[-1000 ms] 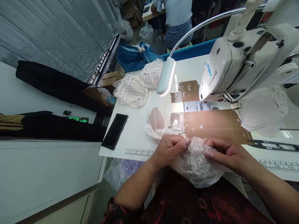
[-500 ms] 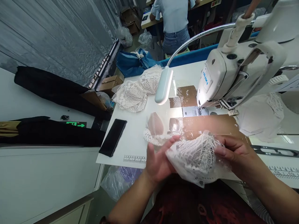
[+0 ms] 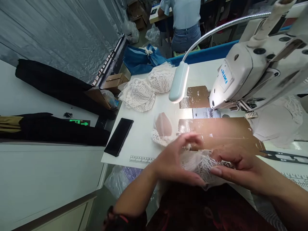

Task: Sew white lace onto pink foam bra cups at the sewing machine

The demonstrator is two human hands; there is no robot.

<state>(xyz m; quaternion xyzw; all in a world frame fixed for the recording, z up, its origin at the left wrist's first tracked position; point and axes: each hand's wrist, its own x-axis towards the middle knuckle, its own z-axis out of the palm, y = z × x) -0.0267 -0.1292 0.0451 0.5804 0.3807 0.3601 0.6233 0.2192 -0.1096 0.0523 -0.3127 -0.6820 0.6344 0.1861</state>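
White lace fabric [image 3: 204,165] is bunched between my hands at the table's front edge. My right hand [image 3: 233,165] pinches its right side between thumb and fingers. Around its left side curves my left hand [image 3: 178,162], thumb and fingers spread apart, slightly blurred. Beyond my left hand lies a beige cup piece [image 3: 163,125] with a white lace edge [image 3: 160,138]. The sewing machine [image 3: 234,70] stands behind my right hand, and its metal plate [image 3: 202,113] sits between brown taped areas [image 3: 216,128].
Lace cups [image 3: 139,94] lie at the back left, a black phone [image 3: 119,137] at the left edge. A lamp [image 3: 179,81] hangs over the table. Black thread snips [image 3: 286,156] and pale fabric pieces [image 3: 276,120] are at right. A person [image 3: 185,24] sits beyond.
The lace fabric has been lowered and looks more bunched. My left hand has turned from palm-up to curving around its left side. The camera view has shifted slightly.
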